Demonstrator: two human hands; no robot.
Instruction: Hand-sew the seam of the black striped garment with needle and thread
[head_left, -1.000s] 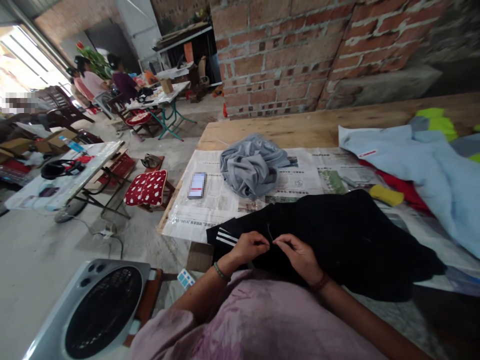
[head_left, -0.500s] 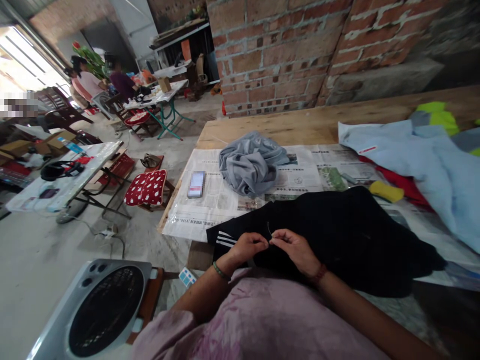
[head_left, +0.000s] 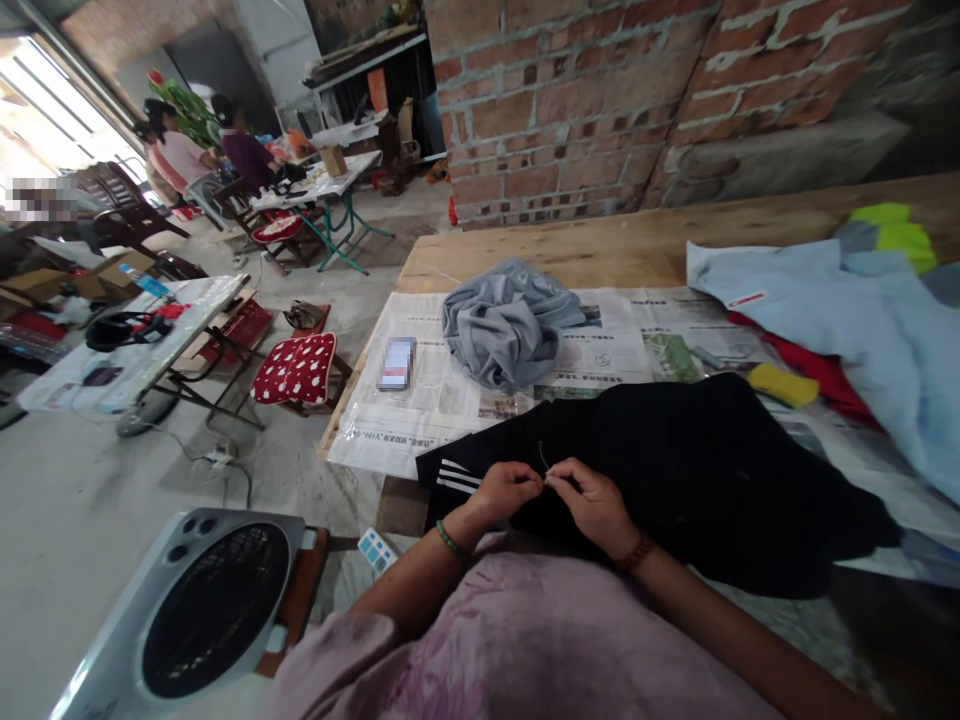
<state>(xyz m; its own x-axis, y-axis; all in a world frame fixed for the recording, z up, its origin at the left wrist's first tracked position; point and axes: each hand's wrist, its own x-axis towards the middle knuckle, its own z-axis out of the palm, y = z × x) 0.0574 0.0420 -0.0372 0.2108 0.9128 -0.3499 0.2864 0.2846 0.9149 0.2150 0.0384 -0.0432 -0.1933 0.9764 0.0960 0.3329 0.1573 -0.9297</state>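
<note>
My left hand and my right hand meet fingertip to fingertip above a black garment. Both are closed in a pinch. A thin, pale thread curves up from the right fingertips. Whatever sits between the left fingertips is too small to make out. The garment lies spread over the near side of the table, and its white stripes show beside my left wrist.
Newspaper covers part of the wooden table. On it are a phone, a crumpled grey cloth and a yellow sponge-like piece. Light blue clothing lies right. A fan-like appliance stands lower left. People sit farther back.
The view has shifted slightly, so the table and hands appear a little farther right. Both hands keep their pinch close together, and the garment lies as before.
</note>
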